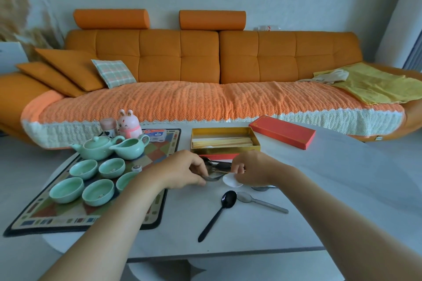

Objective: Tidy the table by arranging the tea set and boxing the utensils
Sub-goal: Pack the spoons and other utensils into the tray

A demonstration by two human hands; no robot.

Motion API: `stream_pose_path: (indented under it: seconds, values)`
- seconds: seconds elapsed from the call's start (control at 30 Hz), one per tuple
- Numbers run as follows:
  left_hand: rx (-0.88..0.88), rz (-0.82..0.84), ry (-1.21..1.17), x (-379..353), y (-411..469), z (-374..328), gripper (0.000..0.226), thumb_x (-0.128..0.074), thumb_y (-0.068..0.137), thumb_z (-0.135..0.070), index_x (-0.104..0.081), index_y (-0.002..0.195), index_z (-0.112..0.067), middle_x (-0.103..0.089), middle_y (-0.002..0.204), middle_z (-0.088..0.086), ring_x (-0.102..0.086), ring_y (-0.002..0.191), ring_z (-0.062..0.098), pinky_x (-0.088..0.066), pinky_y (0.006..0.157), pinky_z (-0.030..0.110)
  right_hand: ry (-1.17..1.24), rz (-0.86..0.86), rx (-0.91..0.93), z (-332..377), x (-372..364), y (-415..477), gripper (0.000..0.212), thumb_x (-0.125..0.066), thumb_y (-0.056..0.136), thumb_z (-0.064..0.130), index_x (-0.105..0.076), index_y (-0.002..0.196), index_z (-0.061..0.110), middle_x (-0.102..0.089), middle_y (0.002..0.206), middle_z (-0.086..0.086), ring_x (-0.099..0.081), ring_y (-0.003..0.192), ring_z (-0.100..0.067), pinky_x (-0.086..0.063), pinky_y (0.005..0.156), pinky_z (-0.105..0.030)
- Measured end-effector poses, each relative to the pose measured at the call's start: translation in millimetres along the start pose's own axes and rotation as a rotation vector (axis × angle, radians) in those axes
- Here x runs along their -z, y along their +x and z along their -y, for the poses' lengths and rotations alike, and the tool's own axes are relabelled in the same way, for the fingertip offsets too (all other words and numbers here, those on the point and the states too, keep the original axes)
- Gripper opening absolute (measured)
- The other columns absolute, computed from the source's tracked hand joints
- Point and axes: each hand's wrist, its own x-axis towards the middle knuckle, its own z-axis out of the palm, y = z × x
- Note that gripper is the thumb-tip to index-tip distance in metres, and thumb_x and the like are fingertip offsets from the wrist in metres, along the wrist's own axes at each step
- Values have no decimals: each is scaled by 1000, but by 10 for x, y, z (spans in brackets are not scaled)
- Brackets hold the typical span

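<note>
While the tea set looks arranged, the left hand (182, 170) and right hand (250, 170) close on dark spoons (215, 166); next, I judge, into the gold box (225, 149); black spoon (218, 214) waits.

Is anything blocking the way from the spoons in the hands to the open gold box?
Nothing visible does. The gold box sits open just beyond both hands, left hand and right hand; its red lid lies off to the right.
</note>
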Motion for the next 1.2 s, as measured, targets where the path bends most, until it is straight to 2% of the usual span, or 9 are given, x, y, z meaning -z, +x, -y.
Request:
stream_pose_path:
  seconds: [0.13, 0.3, 0.47, 0.57, 0.7, 0.83, 1.0, 1.13, 1.2]
  values:
    - [5, -71, -69, 46, -11, 58, 8, -77, 81, -30, -73, 82, -37, -71, 92, -17, -64, 88, 0, -52, 83, 28, -9, -105, -33, -87, -42, 48, 13, -55, 90, 26, -66, 96, 30, -61, 92, 16, -60, 87, -8, -49, 72, -22]
    - [5, -177, -244, 104, 19, 114, 10, -74, 85, -21, -72, 84, -30, -72, 84, -13, -66, 80, 3, -47, 79, 23, 30, -148, -88, -154, -56, 93, 22, -53, 88, 28, -63, 107, 24, -63, 100, 9, -60, 95, -16, -54, 82, -35]
    - [-7, -274, -580, 160, 30, 132, 11, -61, 95, -9, -68, 101, -15, -73, 90, -3, -65, 82, 3, -48, 76, 17, 18, -164, -118, -166, -57, 137, 19, -50, 89, 35, -59, 104, 27, -63, 101, 4, -60, 89, -17, -54, 76, -36]
    - [10, -376, -799, 221, 51, 170, 15, -55, 98, -10, -67, 108, -9, -69, 97, 7, -62, 88, 14, -49, 77, 27, 0, -144, -117, -168, -81, 161, 19, -52, 87, 37, -59, 101, 28, -64, 100, 5, -59, 89, -17, -54, 74, -35]
    - [121, -466, -1064, 270, 91, 184, 13, -56, 98, -13, -67, 105, -11, -67, 97, 9, -59, 87, 18, -47, 68, 28, 23, -140, -89, -145, -62, 177, 22, -56, 82, 45, -56, 99, 30, -63, 95, 7, -60, 84, -16, -54, 71, -35]
    - [183, -576, -1283, 343, 163, 175, 8, -56, 98, -13, -63, 101, -12, -62, 90, 9, -56, 76, 15, -46, 61, 25, 129, -388, -2, -80, 48, 224, 24, -56, 78, 22, -47, 100, 23, -53, 100, 4, -52, 89, -16, -49, 77, -32]
    - [251, -624, -1389, 343, 338, 88, 8, -56, 98, -14, -60, 91, -13, -51, 79, 6, -50, 71, 14, -46, 54, 22, -9, -761, 58, -66, 108, 389, 27, -57, 84, 14, -46, 109, 15, -49, 105, -1, -46, 96, -22, -41, 86, -35]
    - [339, -647, -1573, 307, 526, 37, 13, -59, 97, -17, -60, 105, -8, -55, 87, 6, -52, 70, 13, -47, 47, 18, -27, -619, 103, -131, 132, 523, 27, -42, 97, 15, -51, 121, 23, -63, 109, 2, -53, 102, -21, -39, 92, -42]
    - [390, -666, -1585, 286, 633, 90, 12, -60, 97, -19, -60, 100, -8, -53, 89, 7, -52, 70, 14, -48, 46, 17, 11, -575, 121, -213, 78, 601, 27, -41, 101, 15, -60, 118, 22, -64, 105, -1, -54, 100, -24, -43, 91, -45]
